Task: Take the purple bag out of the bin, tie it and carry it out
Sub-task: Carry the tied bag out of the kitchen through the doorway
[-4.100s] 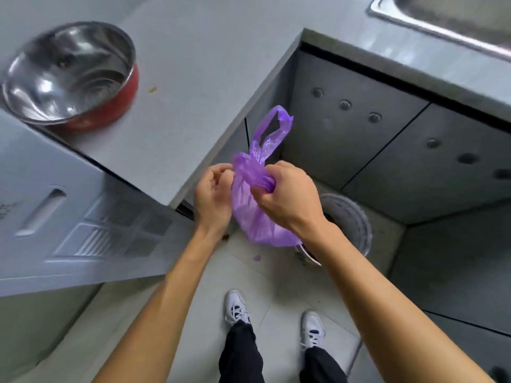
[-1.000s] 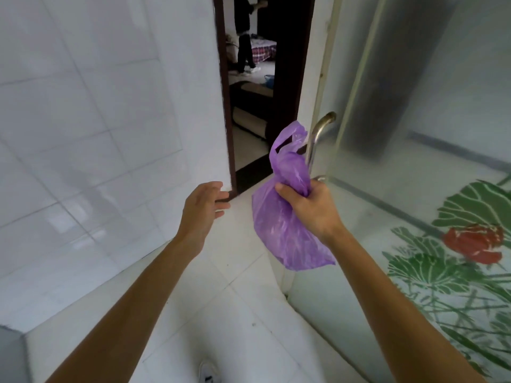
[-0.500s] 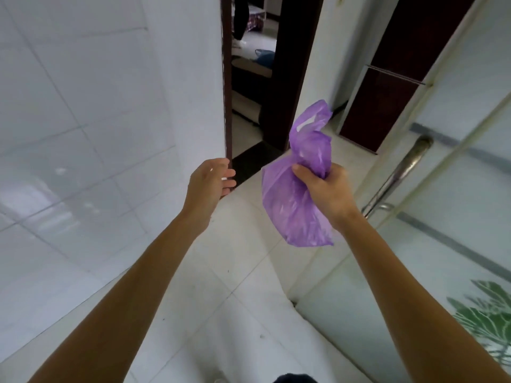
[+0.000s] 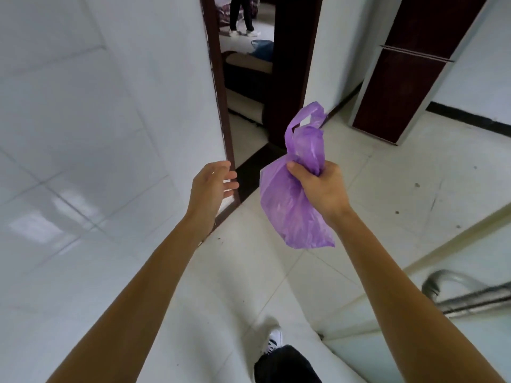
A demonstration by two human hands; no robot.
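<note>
**Purple bag gripped at the neck, just short of the doorway**

The white tiled wall (image 4: pixel 83 134) filled the whole side left of the dark door frame (image 4: pixel 221 106), and pale floor tiles (image 4: pixel 387 175) spread out to the right of it and below. Beyond the frame, a second person's legs (image 4: pixel 240 15) stood in the far room. Well to the right of the frame stood a dark brown panel (image 4: pixel 409 78), and farther right and lower, at the edge of view, a metal handle (image 4: pixel 456 291) showed on a glass door.

Both bare forearms reached forward toward the frame. The purple bag (image 4: pixel 290 205) hung in the air just right of the frame's foot, clear of the floor. The right hand (image 4: pixel 320 189) was clenched around its gathered neck, fingers (image 4: pixel 297 168) wrapped tight over the plastic; the handle loops stood up above the fist and the sack drooped below and to the left of it.

The left hand (image 4: pixel 213 186) was empty, fingers loosely spread, just in front of the frame's lower edge; I could not tell whether it touched. A white shoe (image 4: pixel 273 341) showed low down, nearer than the frame.
</note>
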